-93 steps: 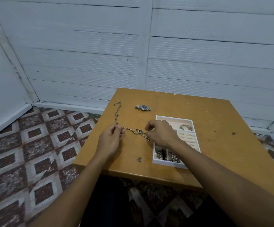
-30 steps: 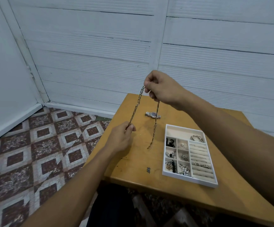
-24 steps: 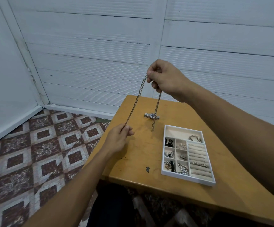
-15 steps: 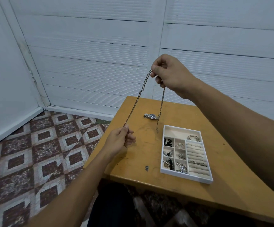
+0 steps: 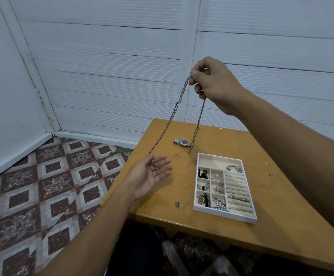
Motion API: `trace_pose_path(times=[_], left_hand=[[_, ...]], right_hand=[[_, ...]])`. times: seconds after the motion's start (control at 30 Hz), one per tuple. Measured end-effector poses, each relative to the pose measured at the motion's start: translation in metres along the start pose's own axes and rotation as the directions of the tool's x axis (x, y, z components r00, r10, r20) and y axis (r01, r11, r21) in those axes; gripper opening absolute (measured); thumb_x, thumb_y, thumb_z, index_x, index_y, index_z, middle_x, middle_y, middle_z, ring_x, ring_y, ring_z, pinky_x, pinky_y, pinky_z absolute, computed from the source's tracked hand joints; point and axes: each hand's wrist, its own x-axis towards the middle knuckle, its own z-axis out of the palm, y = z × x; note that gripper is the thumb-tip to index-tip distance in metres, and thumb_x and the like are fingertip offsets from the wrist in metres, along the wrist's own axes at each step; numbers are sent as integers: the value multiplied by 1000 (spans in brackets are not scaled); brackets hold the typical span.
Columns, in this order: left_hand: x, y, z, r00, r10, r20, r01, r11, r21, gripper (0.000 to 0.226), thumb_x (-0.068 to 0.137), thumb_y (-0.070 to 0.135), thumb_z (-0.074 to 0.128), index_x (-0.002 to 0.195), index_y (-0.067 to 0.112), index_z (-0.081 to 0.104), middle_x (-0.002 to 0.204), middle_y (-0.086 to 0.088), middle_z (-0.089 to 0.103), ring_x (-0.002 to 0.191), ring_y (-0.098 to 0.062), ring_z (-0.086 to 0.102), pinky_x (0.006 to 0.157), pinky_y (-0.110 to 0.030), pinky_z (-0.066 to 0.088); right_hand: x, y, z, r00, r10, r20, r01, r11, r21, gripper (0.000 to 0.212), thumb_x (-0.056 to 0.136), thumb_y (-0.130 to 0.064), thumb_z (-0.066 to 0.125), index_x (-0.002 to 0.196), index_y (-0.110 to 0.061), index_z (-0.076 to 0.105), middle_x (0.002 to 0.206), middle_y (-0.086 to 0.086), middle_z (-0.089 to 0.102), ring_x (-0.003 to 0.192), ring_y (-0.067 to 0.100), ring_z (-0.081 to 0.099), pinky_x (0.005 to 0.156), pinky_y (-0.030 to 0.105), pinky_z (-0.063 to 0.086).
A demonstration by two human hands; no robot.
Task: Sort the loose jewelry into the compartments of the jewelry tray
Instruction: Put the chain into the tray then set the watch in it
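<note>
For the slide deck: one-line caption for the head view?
Right hand dangles a chain into the open left hand, beside the jewelry tray.

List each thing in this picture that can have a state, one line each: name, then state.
Chain: lifted, draped from the right hand.
Right hand: raised, pinching the chain.
Left hand: open, palm up, chain end resting on it.
Watch: lying loose on the table.
Jewelry tray: uncovered, partly filled.

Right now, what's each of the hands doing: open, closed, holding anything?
Left hand: open, palm up, one end of the chain lying across its fingers.
Right hand: closed, pinching the chain up high, with both lengths hanging down.
</note>
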Motion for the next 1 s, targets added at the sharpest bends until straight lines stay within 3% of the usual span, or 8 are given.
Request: trace_pose_path(times=[0.1, 0.23, 0.43, 0.57, 0.67, 0.77, 0.83, 1.0], left_hand=[[4, 10, 2, 996, 71, 58, -50, 949, -311, 37, 101, 25, 38, 117, -3, 59, 114, -18, 68, 98, -30, 69, 81, -36, 59], [8, 27, 3, 977, 211, 38, -164, 847, -506, 37, 99, 21, 36, 111, -4, 60, 114, -19, 67, 109, -32, 65, 92, -42, 53], [12, 48, 4, 952, 306, -15, -252, 753, -607, 38, 98, 18, 32, 115, -5, 57, 111, -19, 68, 108, -31, 64, 89, -44, 55], [12, 60, 9, 939, 339, -63, -288, 669, -686, 41, 101, 19, 27, 107, -6, 59, 105, -20, 69, 107, -34, 63, 90, -45, 52], [9, 74, 14, 924, 363, -121, -328, 589, -738, 43, 100, 18, 27, 94, -6, 62, 90, -18, 69, 94, -33, 66, 84, -43, 53], [7, 84, 22, 928, 334, -164, -331, 541, -773, 39, 99, 17, 28, 77, 2, 56, 72, -11, 61, 69, -24, 61, 68, -37, 53], [9, 87, 26, 935, 296, -193, -333, 556, -762, 32, 96, 14, 29, 72, 8, 49, 64, -5, 53, 57, -19, 53, 59, -30, 46], [14, 88, 27, 935, 279, -221, -350, 614, -707, 26, 90, 10, 26, 68, 13, 41, 61, 0, 45, 50, -14, 43, 51, -24, 34]], right_hand=[[-5, 2, -2, 1000, 1, -4, -1, 999, 32, 10, 98, -14, 47, 89, -16, 51, 81, 2, 61, 58, 12, 49, 53, 26, 39], [-18, 10, -2, 1000, 11, 20, -12, 999, 30, 13, 98, -13, 48, 87, -17, 51, 82, 2, 62, 58, 11, 49, 53, 25, 40], [-34, 23, -3, 998, 57, 27, -57, 998, 3, 11, 98, -14, 49, 88, -17, 52, 80, 1, 63, 57, 10, 50, 54, 27, 39], [-43, 27, -5, 996, 75, 56, -74, 997, -26, 10, 97, -14, 51, 88, -15, 55, 78, 1, 64, 55, 10, 48, 53, 25, 40], [-48, 29, -12, 975, 118, 187, -95, 987, -126, 5, 92, -15, 60, 90, -12, 62, 73, 0, 63, 55, 10, 46, 52, 24, 39], [-51, 32, -18, 942, 176, 287, -95, 957, -276, 9, 89, -22, 66, 91, -14, 68, 71, -3, 62, 59, 10, 47, 54, 25, 40], [-53, 34, -19, 930, 198, 310, -89, 939, -333, 10, 89, -26, 67, 89, -16, 71, 71, -3, 63, 60, 10, 47, 55, 25, 40], [-56, 38, -16, 905, 236, 354, -91, 920, -381, 14, 88, -31, 66, 86, -19, 73, 69, -4, 65, 58, 10, 47, 54, 25, 40]])
